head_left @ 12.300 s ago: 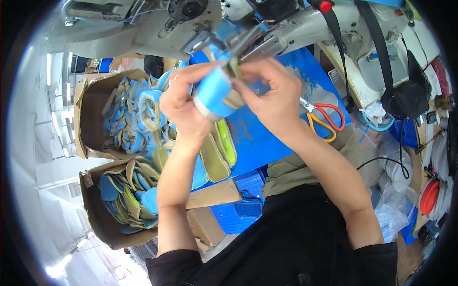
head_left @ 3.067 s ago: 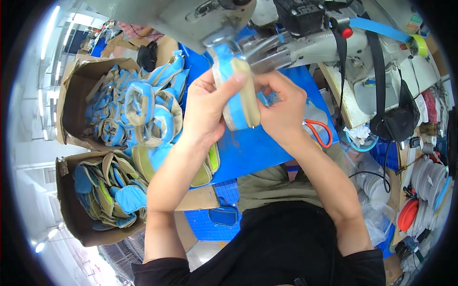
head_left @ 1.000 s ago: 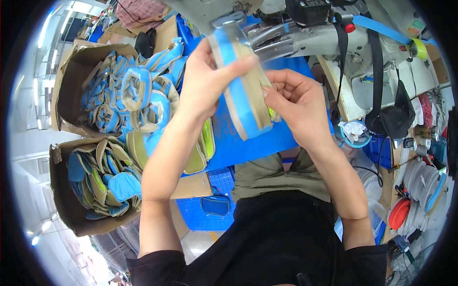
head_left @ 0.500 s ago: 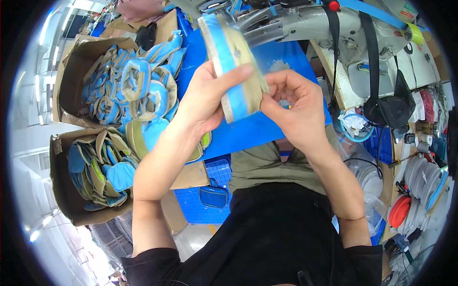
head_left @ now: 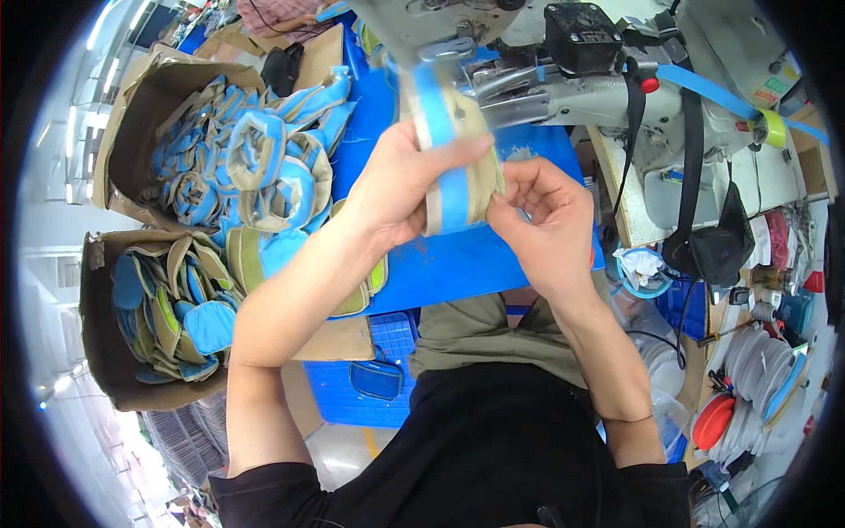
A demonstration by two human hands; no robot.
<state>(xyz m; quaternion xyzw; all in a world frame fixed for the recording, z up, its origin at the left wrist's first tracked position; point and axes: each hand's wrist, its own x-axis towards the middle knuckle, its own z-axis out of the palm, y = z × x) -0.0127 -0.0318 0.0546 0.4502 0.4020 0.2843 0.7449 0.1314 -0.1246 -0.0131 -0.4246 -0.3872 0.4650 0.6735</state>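
My left hand (head_left: pixel 396 180) grips the blue-and-tan fabric band (head_left: pixel 453 198) above the bench (head_left: pixel 458 277), near the sewing machine (head_left: pixel 576 104); my right hand (head_left: pixel 553 229) pinches its edge (best done lightly, so it lies flat, unpuckered).

Striped fabric band, blue and beige

One padded fabric band (head_left: pixel 454 187), blue lengthwise stripe between pale and beige strips; small dark round mark on the beige. Pose: long side running away from the wearer, far end leaning slightly left, blurred. Location: above the blue tabletop (head_left: pixel 458 273), gripped by left hand (head_left: pixel 400 185), near right edge pinched by right hand (head_left: pixel 550 220).
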